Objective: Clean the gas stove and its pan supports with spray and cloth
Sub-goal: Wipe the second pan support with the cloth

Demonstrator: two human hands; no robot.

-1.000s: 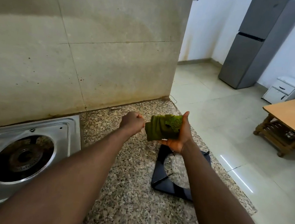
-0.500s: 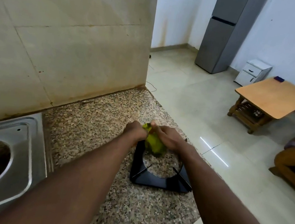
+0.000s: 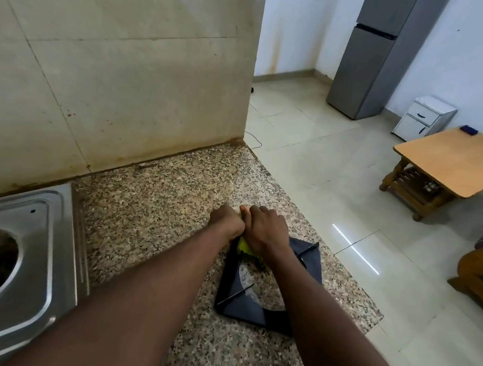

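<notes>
Clutching cloth (image 3: 245,246) beneath, left hand (image 3: 226,222) touching right hand (image 3: 264,231) — over pan support (image 3: 249,309)

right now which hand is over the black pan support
The right hand, whose forearm crosses the pan support; the left hand is over the granite counter beside it.

Your stove (image 3: 52,251) shiny brushed steel, your counter (image 3: 155,202) speckled polished granite, your pan support (image 3: 248,311) matt black metal, your cloth (image 3: 244,246) yellow-green fabric
</notes>
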